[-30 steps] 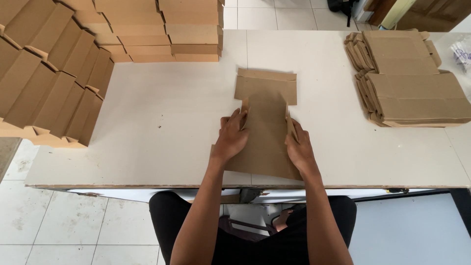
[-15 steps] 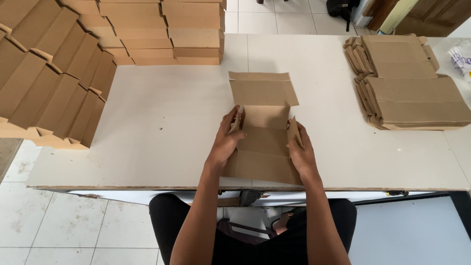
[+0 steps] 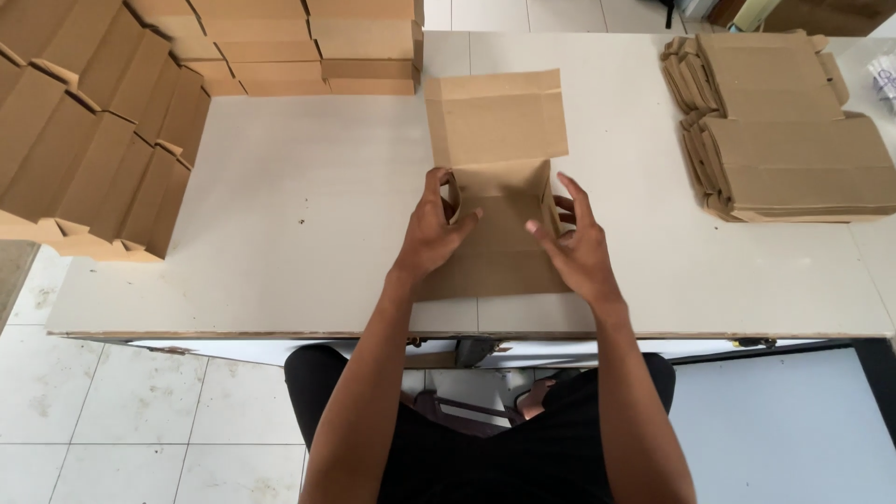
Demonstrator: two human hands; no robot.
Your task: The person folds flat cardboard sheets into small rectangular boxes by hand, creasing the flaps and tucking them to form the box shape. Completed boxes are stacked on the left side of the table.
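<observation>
Cardboard box (image 3: pixel 495 201) lies mid-frame, long axis running away from me; my left hand (image 3: pixel 431 233) and right hand (image 3: pixel 579 247), fingers spread, press its side walls.

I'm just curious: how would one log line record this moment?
left hand: on cardboard box blank | right hand: on blank | flap: raised | table

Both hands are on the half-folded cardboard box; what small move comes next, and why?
Probably press the side walls fully upright. The left hand and right hand flank the cardboard box, its side flaps look only partly raised, and the lid panel lies open behind.
</observation>
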